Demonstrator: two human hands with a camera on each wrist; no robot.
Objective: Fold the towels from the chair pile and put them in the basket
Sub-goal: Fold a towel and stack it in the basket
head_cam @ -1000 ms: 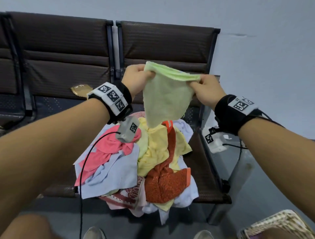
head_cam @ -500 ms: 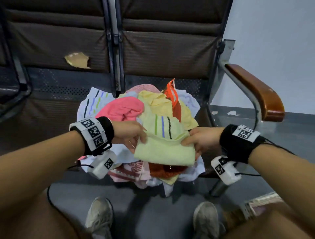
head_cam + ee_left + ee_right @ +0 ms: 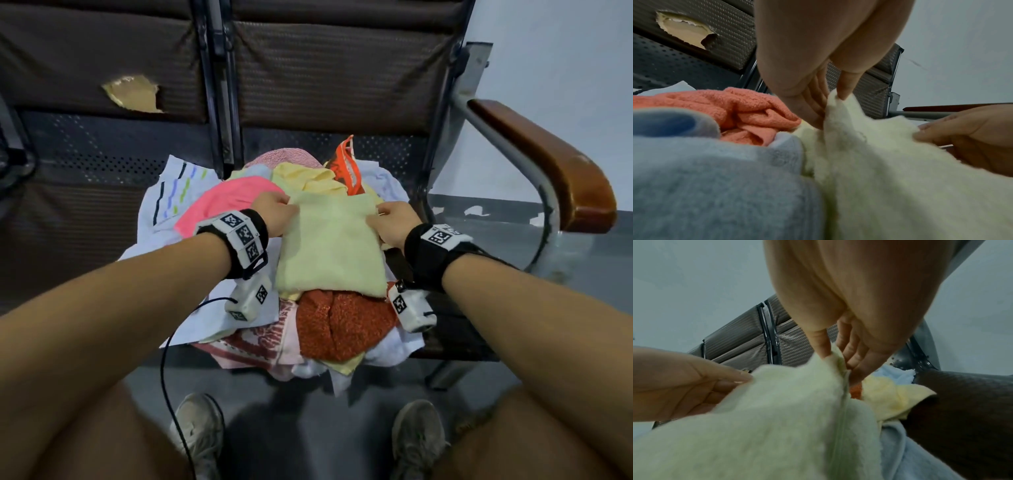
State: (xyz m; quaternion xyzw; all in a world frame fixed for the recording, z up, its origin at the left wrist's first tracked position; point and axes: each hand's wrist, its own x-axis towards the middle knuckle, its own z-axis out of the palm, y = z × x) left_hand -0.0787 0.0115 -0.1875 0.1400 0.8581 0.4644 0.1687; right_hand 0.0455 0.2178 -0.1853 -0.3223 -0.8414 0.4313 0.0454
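Towel (image 3: pixel 329 246) far corners pinched by left hand (image 3: pixel 274 214), right hand (image 3: pixel 394 222).

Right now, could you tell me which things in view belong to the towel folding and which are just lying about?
Job:
- pale green towel, pinched by left hand and right hand
- towel pile on the chair seat

Just lying about:
- wooden armrest
- torn patch in the backrest

brown chair seat (image 3: pixel 455 329) carries the towel pile (image 3: pixel 342 322), heaped under both hands. pile spills over the seat's front edge. bare seat shows just right of the right hand (image 3: pixel 394 222). white striped towel (image 3: pixel 178 195) lies on the seat left of the left hand (image 3: pixel 274 214). grey floor (image 3: pixel 308 428) below.
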